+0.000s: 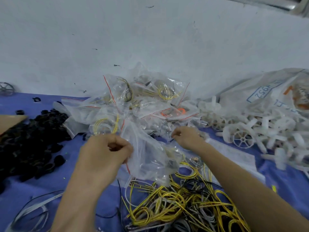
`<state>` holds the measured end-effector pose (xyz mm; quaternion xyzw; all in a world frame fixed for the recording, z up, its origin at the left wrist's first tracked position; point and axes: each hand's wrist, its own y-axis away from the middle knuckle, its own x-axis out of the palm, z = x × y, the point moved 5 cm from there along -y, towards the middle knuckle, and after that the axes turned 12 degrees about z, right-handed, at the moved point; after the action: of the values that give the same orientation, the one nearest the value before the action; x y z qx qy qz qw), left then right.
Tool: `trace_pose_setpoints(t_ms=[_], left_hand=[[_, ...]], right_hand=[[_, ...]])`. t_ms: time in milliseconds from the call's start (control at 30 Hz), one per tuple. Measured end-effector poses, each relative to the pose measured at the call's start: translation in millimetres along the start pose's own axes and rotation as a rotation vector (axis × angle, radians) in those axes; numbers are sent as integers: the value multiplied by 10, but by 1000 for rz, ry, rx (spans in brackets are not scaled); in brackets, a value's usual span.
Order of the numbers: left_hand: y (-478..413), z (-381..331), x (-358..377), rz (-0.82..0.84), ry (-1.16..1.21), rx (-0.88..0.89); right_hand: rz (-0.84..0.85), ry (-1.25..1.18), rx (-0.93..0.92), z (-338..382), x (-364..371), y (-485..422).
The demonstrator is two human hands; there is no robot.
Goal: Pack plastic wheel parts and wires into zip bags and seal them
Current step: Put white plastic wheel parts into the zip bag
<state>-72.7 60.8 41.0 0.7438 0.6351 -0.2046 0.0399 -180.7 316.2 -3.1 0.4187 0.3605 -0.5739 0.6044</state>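
— How much of the packing is seen to be done?

— A good share, it is judged. A heap of filled bags (143, 96) is piled just behind the bag (147, 153) in hand. Yellow wire is seen through several of them, and red strips run along their mouths. Whether each one is sealed cannot be told.

— And the bag in hand?

— It is held up over the blue cloth (50, 185), between the two hands. Its left edge, by the red strip, is pinched in the curled fingers of the left hand (107, 148). The right hand (185, 136) is at its far right edge with fingers curled, but whether the film is gripped there cannot be told. Something thin and yellowish is made out inside, so the bag is judged partly filled. Its mouth is judged not yet sealed.

— What is left?

— Much, by the look of it. A tangle of loose wires (184, 203) lies just in front of the bag. White wheels (242, 136) are heaped to its right, beside a sack (267, 92). Black parts (33, 141) are heaped to its left.
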Motion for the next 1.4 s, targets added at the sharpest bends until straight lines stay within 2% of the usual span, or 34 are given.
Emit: trace_pose_setpoints(t_ms=[67, 167, 200, 333, 433, 533, 633, 700, 833, 900, 933, 1000, 1033, 1167, 1400], left_hand=[[-6, 112, -95, -63, -10, -37], [-22, 226, -158, -57, -18, -112], [-29, 246, -163, -51, -28, -135], [-44, 248, -156, -81, -5, -171], [-39, 148, -123, -97, -1, -113], [-40, -44, -28, -76, 8, -14], [-21, -231, 155, 28, -7, 45], [11, -356, 307, 101, -47, 85], [91, -582, 753, 238, -245, 217], [142, -696, 989, 302, -317, 289], [165, -746, 1089, 331, -325, 317], [193, -808, 1231, 378, -318, 345], [197, -810, 1271, 373, -334, 345], [145, -683, 1239, 320, -362, 298], [14, -570, 1096, 263, -26, 221]], right_hand=[[74, 21, -5, 14, 192, -269], [231, 114, -9, 10, 483, -559], [222, 156, 30, -1, 530, -625], [-32, 145, 139, -42, 503, -682], [-351, -210, 114, -76, 241, -413], [-663, -489, -63, 13, -96, 127], [-858, -974, -221, 74, -397, 807], [-899, -1211, -281, 116, -587, 1211], [-910, -1460, -424, 112, -875, 1797], [-769, -1533, -602, 210, -970, 2006], [-619, -1553, -670, 298, -975, 2055], [-290, -1511, -673, 466, -880, 2048], [-203, -1446, -608, 486, -809, 2020], [-288, -943, -363, 358, -773, 1936], [-7, -324, -161, 280, -680, 1900]])
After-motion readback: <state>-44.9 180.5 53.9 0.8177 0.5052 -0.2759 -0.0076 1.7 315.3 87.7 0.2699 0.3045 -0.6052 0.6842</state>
